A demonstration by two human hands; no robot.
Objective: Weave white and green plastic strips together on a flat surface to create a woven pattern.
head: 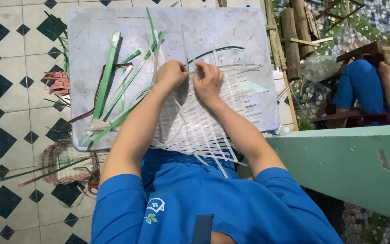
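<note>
Head view: two bare hands weave a white strip mat on a grey surface.

Nearest, the woven white mat (199,122) hangs off the near edge of the surface (86,54) onto the lap; it looks light, thin, springy and slippery, best pinched at the crossing strips so that it stays flat. One mat, loose ends too many to count. The left hand (171,74) is a closed grip on white strips; the right hand (208,82) presses curled fingers on the weave. Left lie several green strips (107,77). Far right sits another person (369,83).
</note>
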